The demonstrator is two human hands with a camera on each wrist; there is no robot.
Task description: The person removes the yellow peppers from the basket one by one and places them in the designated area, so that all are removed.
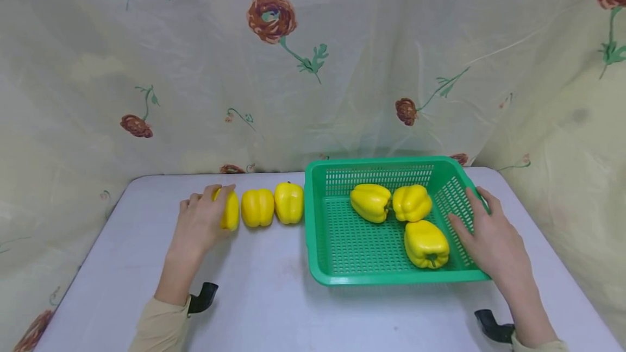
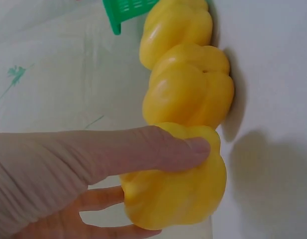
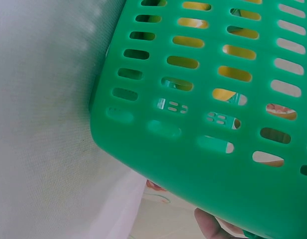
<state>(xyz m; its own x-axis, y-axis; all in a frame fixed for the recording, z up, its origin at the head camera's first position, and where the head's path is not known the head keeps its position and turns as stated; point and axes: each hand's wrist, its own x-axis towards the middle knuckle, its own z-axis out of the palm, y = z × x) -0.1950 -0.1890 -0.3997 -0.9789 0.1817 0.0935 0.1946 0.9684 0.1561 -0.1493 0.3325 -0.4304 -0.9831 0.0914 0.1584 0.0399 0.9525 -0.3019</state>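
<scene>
With thumb on one side and fingers on the other, my left hand [image 1: 200, 224] grips a yellow bell pepper [image 1: 231, 212] at the left end of a row. Beside it stand a second bell pepper [image 1: 257, 208] and a third bell pepper [image 1: 289, 203], the latter close to a green plastic basket [image 1: 391, 278]. My right hand [image 1: 499, 246] holds the basket's right rim, thumb on the inner side; the right wrist view shows mostly the slotted basket wall [image 3: 143, 134]. Three more peppers lie inside: one bell pepper [image 1: 370, 202], another bell pepper [image 1: 412, 203] and a nearer bell pepper [image 1: 426, 244].
A white table [image 1: 264, 297] lies under everything. Floral curtain cloth [image 1: 195, 69] hangs behind the table and along both sides. Black wrist mounts, a left mount [image 1: 202, 297] and a right mount [image 1: 493, 327], stick out from the wrists.
</scene>
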